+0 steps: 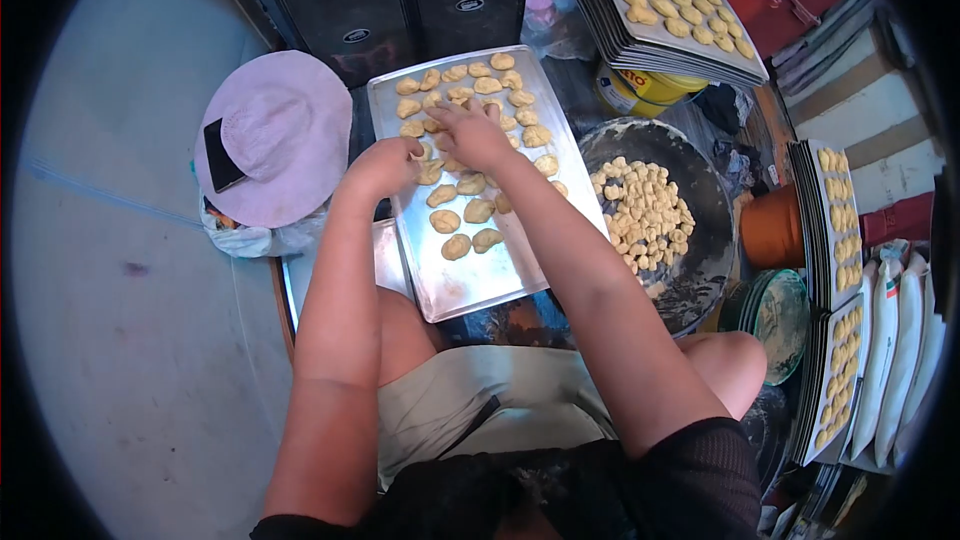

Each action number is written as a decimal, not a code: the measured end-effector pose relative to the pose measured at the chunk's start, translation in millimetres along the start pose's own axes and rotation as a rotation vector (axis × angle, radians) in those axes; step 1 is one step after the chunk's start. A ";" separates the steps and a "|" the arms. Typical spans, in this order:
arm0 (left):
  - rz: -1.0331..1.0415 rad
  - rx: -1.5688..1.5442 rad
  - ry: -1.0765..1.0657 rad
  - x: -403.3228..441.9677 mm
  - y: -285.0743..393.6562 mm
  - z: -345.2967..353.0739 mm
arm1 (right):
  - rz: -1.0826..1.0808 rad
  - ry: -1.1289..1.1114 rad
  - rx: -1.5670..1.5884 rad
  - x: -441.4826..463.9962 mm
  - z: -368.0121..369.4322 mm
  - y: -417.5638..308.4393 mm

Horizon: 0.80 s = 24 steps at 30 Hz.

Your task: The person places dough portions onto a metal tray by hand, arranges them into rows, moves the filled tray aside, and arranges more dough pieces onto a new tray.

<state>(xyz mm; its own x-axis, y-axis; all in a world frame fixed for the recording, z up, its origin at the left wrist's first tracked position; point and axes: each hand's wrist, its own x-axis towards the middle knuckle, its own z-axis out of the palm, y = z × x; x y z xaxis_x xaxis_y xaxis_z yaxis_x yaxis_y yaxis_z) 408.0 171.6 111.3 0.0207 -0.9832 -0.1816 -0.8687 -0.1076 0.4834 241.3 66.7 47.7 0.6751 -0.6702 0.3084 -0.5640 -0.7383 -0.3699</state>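
A metal baking tray (480, 285) lies tilted in front of me, with rows of shaped dough pieces (455, 247) over its far and middle parts. Over the tray's left side, my left hand (385, 168) has its fingers curled together, slightly blurred; whatever they may hold is hidden. My right hand (472, 137) reaches across the dough rows, fingers spread and pointing left, the tips touching or just above pieces near the left hand. Some pieces are covered by the hands. To the right, a wide dark basin (705, 240) holds a heap of small dough lumps (645, 210).
Stacked trays (680, 15) of dough stand on a yellow bucket (650, 90) at the back right. More tray stacks (835, 230) lean at the right. A pink hat (285, 130) with a phone (222, 155) lies left. Black speakers (465, 5) stand behind.
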 end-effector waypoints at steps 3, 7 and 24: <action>-0.011 -0.011 0.003 -1.3 -0.9 -0.2 | 0.079 0.053 0.082 -23.9 -11.3 5.8; -0.025 -0.005 -0.037 -6.7 11.0 -4.0 | 0.208 0.009 0.079 -74.0 -30.6 16.6; 0.138 0.005 -0.202 -14.8 57.7 3.5 | -0.002 0.274 -0.012 -166.1 -39.4 -0.2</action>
<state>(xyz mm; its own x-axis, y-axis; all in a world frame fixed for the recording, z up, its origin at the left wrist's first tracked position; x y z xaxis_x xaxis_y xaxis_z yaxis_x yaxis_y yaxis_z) 355.9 180.5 138.9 -0.1973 -0.9390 -0.2817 -0.8588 0.0270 0.5116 110.5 175.2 31.1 0.5234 -0.6627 0.5357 -0.5694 -0.7397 -0.3587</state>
